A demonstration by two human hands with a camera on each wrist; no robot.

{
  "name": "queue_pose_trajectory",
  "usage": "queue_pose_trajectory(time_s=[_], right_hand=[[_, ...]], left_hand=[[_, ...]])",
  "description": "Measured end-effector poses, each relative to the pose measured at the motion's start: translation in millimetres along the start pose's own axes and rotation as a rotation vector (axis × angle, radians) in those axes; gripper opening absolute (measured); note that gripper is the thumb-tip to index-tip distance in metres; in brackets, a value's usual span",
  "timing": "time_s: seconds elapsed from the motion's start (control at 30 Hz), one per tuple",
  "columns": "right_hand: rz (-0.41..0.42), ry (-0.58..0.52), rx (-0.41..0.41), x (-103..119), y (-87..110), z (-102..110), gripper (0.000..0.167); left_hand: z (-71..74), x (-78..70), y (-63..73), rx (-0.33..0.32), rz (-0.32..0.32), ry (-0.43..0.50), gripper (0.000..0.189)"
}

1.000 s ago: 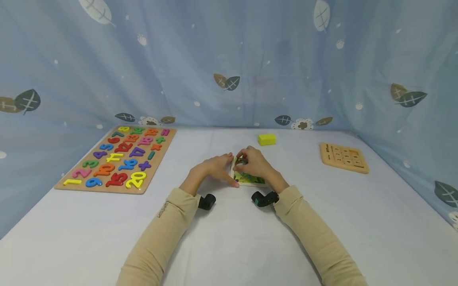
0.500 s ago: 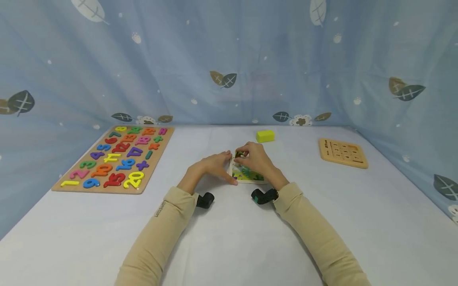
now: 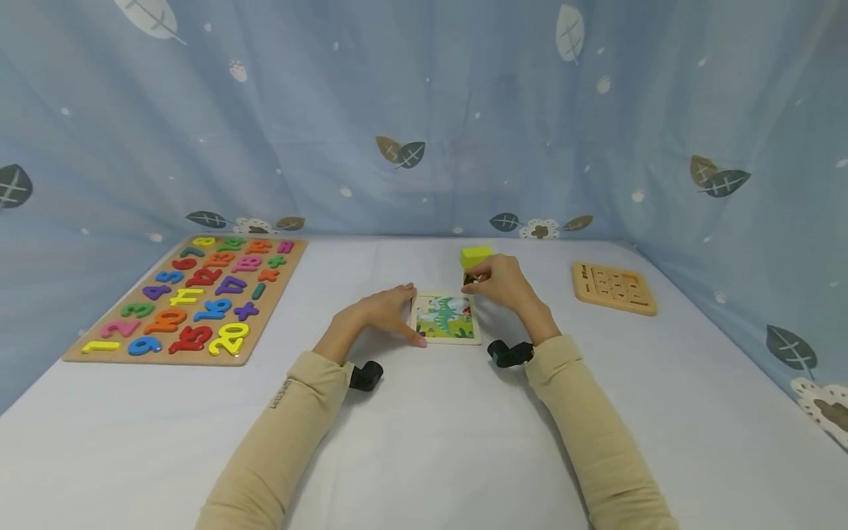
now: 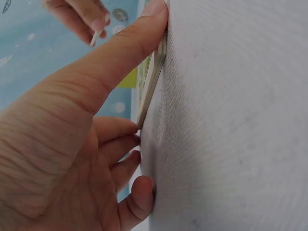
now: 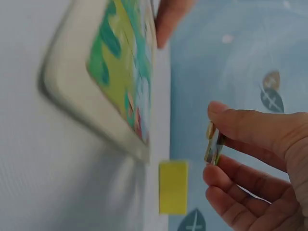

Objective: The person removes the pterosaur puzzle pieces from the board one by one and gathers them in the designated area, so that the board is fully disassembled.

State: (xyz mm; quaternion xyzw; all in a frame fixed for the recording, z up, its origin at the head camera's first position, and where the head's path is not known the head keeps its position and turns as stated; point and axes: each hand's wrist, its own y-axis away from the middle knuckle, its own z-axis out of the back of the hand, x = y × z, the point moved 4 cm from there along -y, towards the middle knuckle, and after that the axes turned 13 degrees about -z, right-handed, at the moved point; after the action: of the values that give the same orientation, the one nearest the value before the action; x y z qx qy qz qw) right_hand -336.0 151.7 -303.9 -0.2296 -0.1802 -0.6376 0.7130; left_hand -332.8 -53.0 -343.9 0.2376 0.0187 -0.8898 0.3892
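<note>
A curtain [image 3: 464, 88] backs the table [image 3: 424, 442]; the left hand [image 3: 380, 311], spread, touches the puzzle [image 3: 445, 319] mid-table, and the right hand [image 3: 509, 283] pinches a piece [image 5: 214, 146] (raised) by the puzzle's far right corner.

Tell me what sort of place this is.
Probably an indoor tabletop play area: a colorful number board and a small picture board, with a blue leaf-print curtain hanging behind.
</note>
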Motion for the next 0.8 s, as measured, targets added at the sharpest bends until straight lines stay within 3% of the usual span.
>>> queue_pose_trajectory(time_s=[0.17, 0.43, 0.8], right_hand=[[-0.103, 0.003, 0.013, -14.8, 0.5, 7.2, 0.033], [-0.195, 0.037, 0.029, -32.6, -2.0, 14.1, 0.035], [-0.224, 0.084, 0.126, -39.3, -3.5, 6.2, 0.036]], left_hand=[[-2.0, 2.9, 0.8, -0.004, -0.011, 0.004, 0.108], [-1.3, 2.0, 1.7, 0.005, -0.003, 0.006, 0.109], [-2.2, 3.7, -0.3, -0.010, 0.013, 0.021, 0.109]])
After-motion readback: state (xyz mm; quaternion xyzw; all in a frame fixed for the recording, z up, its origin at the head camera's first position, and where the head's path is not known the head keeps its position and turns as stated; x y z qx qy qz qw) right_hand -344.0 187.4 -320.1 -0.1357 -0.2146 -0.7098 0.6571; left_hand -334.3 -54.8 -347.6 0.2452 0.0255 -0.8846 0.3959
